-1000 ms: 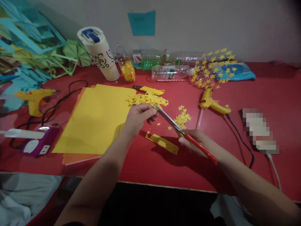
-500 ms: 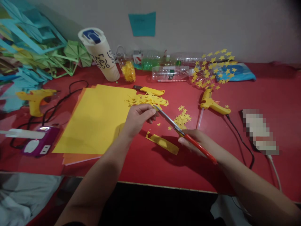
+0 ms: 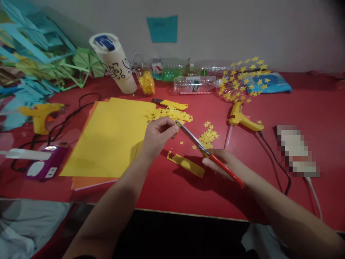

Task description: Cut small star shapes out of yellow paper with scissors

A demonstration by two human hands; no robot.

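Observation:
My right hand (image 3: 219,162) is closed round the red handles of the scissors (image 3: 198,144), whose blades point up and left. The blade tips reach the fingertips of my left hand (image 3: 161,135), which is pinched on a small yellow piece mostly hidden by the fingers. Behind that hand lies a heap of yellow paper scraps (image 3: 172,115). Small cut yellow stars (image 3: 208,136) are piled beyond the scissors. A yellow paper strip (image 3: 185,164) with a star-shaped hole lies between my hands on the red table (image 3: 161,190).
Yellow sheets (image 3: 107,140) lie left, near a glue gun (image 3: 40,113) and a purple power block (image 3: 50,162). Another glue gun (image 3: 244,118) and a phone (image 3: 296,151) are right. A white tumbler (image 3: 115,64), plastic bottles (image 3: 196,83) and a star-covered piece (image 3: 237,82) stand behind.
The fingers of my left hand have curled in a little more. My right hand and the scissors have shifted slightly left.

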